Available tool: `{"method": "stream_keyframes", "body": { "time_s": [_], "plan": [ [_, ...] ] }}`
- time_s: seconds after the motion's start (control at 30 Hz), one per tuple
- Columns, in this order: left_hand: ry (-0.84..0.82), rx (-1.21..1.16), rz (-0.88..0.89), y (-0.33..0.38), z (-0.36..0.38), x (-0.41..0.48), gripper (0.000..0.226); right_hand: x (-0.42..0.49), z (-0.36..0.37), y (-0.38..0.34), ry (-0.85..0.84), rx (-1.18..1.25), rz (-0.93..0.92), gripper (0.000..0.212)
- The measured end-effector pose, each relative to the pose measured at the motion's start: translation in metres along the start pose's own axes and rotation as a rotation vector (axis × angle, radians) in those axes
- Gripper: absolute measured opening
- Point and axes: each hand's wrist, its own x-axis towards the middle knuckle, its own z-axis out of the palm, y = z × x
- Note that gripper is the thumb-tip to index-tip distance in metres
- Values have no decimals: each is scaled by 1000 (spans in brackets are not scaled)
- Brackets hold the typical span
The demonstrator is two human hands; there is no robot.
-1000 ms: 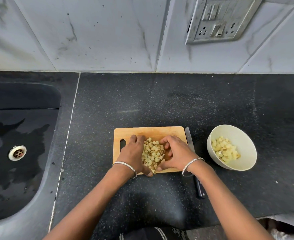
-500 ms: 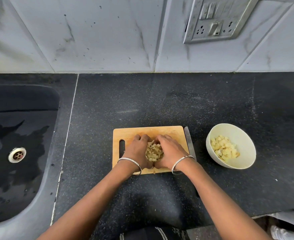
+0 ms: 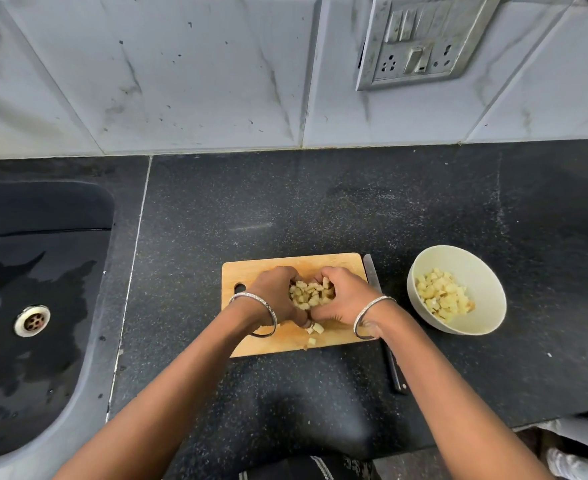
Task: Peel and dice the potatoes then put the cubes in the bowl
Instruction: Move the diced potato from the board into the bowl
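Observation:
A heap of pale potato cubes (image 3: pixel 311 294) is cupped between my left hand (image 3: pixel 274 295) and my right hand (image 3: pixel 346 299) over the wooden cutting board (image 3: pixel 251 271). Both hands press together around the heap, little fingers touching. A few loose cubes (image 3: pixel 315 332) lie on the board just below my hands. To the right stands a white bowl (image 3: pixel 486 292) holding more potato cubes (image 3: pixel 441 299). A knife (image 3: pixel 384 327) lies along the board's right edge, partly under my right wrist.
A dark sink (image 3: pixel 33 306) with a metal drain (image 3: pixel 32 320) lies at the left. The black counter (image 3: pixel 320 209) runs to a tiled wall bearing a switch plate (image 3: pixel 420 39). The counter's front edge is at the lower right.
My hands have closed further around the cubes and gathered them into a tighter heap. A few cubes now lie loose on the board below my hands.

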Motion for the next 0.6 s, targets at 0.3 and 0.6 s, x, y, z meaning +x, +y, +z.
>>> {"method": "stream_keyframes", "body": {
  "time_s": [0.3, 0.6],
  "plan": [
    [-71, -34, 72, 50, -19, 7, 56, -19, -49, 5, -3, 264, 37, 41],
    [-223, -48, 179, 153, 17, 39, 41, -68, -128, 62, 127, 374, 118, 36]
  ]
}}
